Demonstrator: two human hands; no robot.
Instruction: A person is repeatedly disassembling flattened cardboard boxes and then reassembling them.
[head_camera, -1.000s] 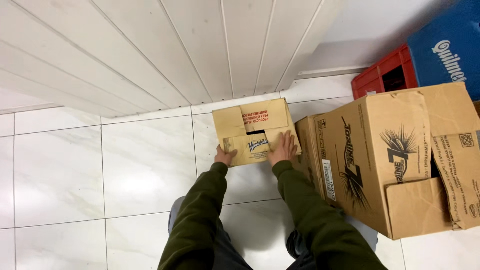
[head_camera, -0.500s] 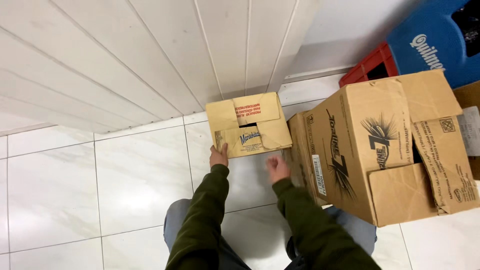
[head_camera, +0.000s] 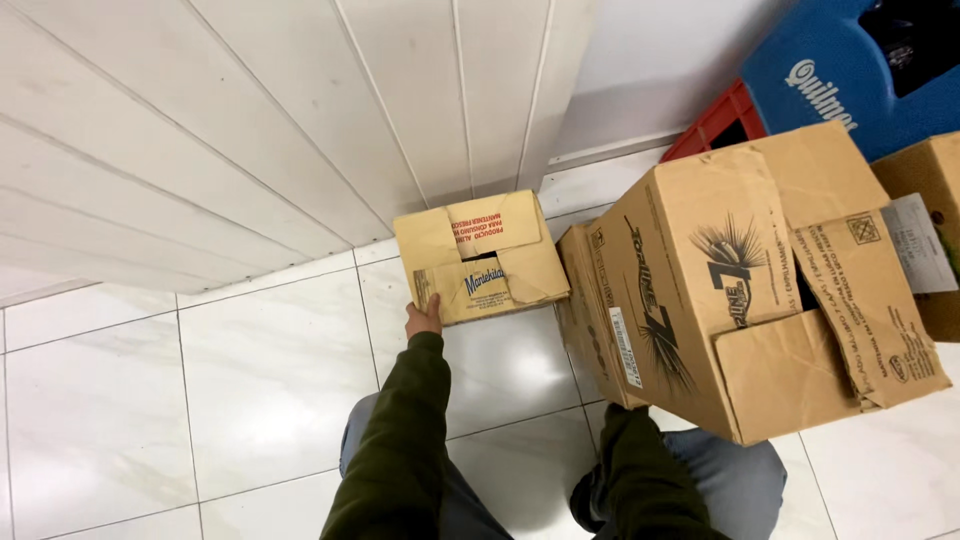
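Observation:
A small closed cardboard box sits on the white tiled floor against the white panelled wall. My left hand touches its lower left corner, fingers tucked at the box's edge. My right hand is hidden behind the large cardboard box that stands to the right; only its dark green sleeve shows below that box.
The large box's flaps hang loose and bent. Behind it stand a red crate, a blue crate and another brown box at the right edge. My knees in jeans are at the bottom.
My right hand has let go of the small box and drawn back out of sight behind the large box. The small box now lies nearer the wall, and the view has tilted.

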